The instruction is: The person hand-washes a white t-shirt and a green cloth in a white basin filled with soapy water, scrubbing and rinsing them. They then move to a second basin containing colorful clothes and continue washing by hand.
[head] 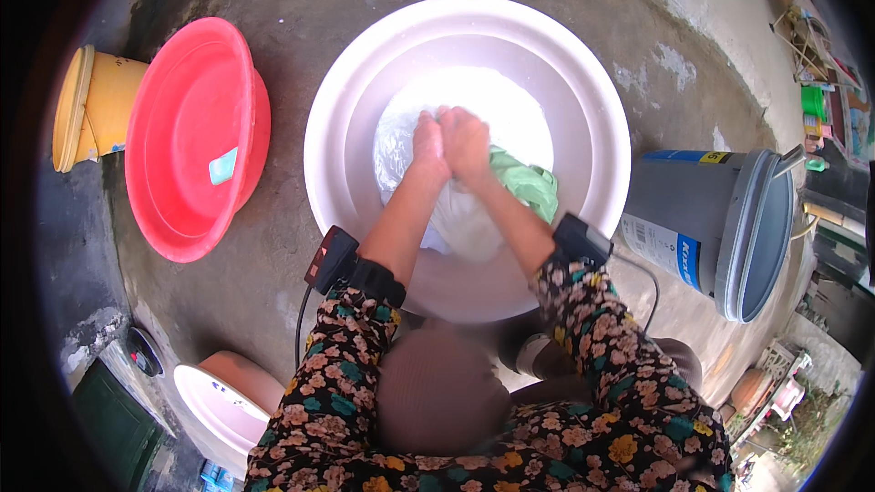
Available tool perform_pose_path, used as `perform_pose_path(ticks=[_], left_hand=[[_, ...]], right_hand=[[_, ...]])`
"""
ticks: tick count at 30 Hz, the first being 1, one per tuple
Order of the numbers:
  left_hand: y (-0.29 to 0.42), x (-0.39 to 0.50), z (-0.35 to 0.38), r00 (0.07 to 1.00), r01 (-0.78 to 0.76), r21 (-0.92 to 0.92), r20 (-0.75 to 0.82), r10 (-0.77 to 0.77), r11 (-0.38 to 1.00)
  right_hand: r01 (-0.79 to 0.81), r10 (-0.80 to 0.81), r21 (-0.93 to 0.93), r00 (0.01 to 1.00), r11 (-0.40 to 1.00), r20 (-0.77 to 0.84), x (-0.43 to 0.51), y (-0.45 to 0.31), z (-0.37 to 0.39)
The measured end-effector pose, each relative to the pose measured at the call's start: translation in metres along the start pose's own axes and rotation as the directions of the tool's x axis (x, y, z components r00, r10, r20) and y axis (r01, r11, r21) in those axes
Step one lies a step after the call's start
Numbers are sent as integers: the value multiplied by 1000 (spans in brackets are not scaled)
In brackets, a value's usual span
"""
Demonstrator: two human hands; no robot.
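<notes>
A large white plastic basin (pixel 329 116) sits on the ground in front of me, with brightly glaring water and wet laundry inside. My left hand (pixel 428 140) and my right hand (pixel 465 142) are pressed together over its middle, fingers curled in. Both grip a white cloth (pixel 465 219), whose loose part trails toward me between my forearms. The right hand is blurred, and glare hides the cloth beyond the knuckles. A light green cloth or bag (pixel 530 181) lies bunched just right of my right wrist. Clear wrinkled material, perhaps plastic film (pixel 391 150), shows left of my left hand.
A red plastic basin (pixel 181 137) with a pale green piece inside stands tilted at left, before a yellow bucket (pixel 109 106). A lidded grey bucket (pixel 683 219) stands close on the right. Another pink-and-white basin (pixel 229 403) is at lower left. The floor (pixel 294 34) is concrete.
</notes>
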State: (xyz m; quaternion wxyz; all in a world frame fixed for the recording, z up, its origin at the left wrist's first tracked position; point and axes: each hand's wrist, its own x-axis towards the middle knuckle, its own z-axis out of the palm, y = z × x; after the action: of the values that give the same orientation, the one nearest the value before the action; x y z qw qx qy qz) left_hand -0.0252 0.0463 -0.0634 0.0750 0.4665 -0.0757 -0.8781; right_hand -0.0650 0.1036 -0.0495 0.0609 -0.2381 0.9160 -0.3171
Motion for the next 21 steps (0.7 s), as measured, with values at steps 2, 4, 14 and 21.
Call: perform_pose_path(ticks=[2, 4, 14, 21], left_hand=[[2, -4, -6, 997, -31, 138, 77, 20, 990], [5, -2, -17, 976, -218, 171, 42, 213, 961], [-7, 55, -47, 989, 41, -90, 145, -27, 995], [-8, 26, -17, 993, 2, -39, 116, 3, 999]], right_hand=[[-105, 100, -64, 992, 992, -78, 34, 43, -2], [-148, 125, -160, 981, 976, -148, 36, 56, 9], [-1, 6, -20, 967, 1000, 255, -10, -32, 0], [13, -14, 4, 991, 1000, 132, -2, -21, 2]])
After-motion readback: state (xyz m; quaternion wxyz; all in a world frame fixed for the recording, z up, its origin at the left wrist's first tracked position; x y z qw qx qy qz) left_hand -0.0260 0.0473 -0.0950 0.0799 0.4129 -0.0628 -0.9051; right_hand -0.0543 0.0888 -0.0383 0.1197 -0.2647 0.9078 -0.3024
